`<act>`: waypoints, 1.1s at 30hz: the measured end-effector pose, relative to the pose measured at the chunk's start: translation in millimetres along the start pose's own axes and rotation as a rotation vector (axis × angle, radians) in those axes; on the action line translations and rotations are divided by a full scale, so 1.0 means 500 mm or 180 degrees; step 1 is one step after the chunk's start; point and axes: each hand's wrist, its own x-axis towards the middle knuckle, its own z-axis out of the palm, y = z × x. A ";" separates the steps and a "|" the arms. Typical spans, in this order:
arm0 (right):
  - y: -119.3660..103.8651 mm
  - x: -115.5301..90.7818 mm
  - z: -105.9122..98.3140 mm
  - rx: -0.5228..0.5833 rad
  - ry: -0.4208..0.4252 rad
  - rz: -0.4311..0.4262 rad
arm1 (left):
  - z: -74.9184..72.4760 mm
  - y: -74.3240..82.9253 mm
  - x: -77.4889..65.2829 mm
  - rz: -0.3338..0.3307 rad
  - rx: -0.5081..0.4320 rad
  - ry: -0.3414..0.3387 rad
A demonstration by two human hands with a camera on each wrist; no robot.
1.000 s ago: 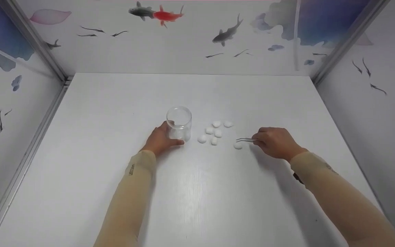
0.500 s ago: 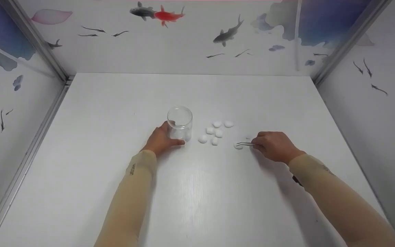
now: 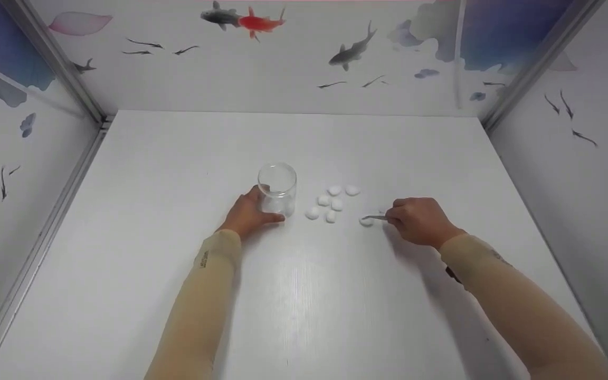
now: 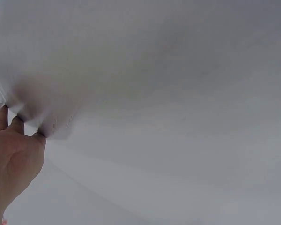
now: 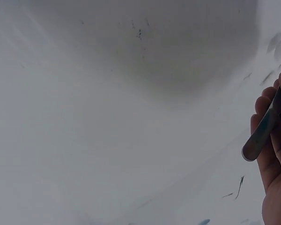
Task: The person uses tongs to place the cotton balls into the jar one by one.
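Observation:
A clear round jar (image 3: pixel 277 184) stands upright on the white table, and I see nothing inside it. My left hand (image 3: pixel 246 215) holds it from the left side, thumb in front and fingers behind. In my right hand (image 3: pixel 417 219) I pinch metal tweezers (image 3: pixel 377 217), whose tips are at a white cotton ball (image 3: pixel 366 222), apart from the others. Between the jar and the tweezers lies a loose group of several cotton balls (image 3: pixel 323 200). The right wrist view shows the rounded back end of the tweezers (image 5: pixel 260 138) across my fingers.
White panels printed with fish enclose the table (image 3: pixel 293 306) at the back and both sides. Metal corner posts (image 3: pixel 536 68) join the panels. Mostly blurred white surface fills both wrist views.
The tweezers have come down onto the lone cotton ball, and their tips have drawn together. In the last half second, my right hand has risen slightly. My left hand stays at the jar.

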 end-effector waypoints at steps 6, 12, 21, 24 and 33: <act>-0.001 0.005 -0.001 -0.0009 0.0099 0.0013 | 0.002 -0.001 0.002 -0.0035 0.0000 -0.0018; -0.003 0.019 -0.012 0.0013 0.0231 -0.0018 | 0.004 0.000 0.005 -0.0053 0.0009 -0.0021; -0.017 0.082 -0.032 0.0063 0.0398 -0.0099 | 0.002 0.002 0.006 -0.0073 0.0079 -0.0007; -0.027 0.109 -0.042 0.0048 0.0414 -0.0118 | 0.000 0.005 0.004 -0.0065 0.0092 -0.0008; -0.064 0.198 -0.080 0.0005 0.0511 -0.0182 | 0.002 0.003 0.003 -0.0058 0.0061 -0.0020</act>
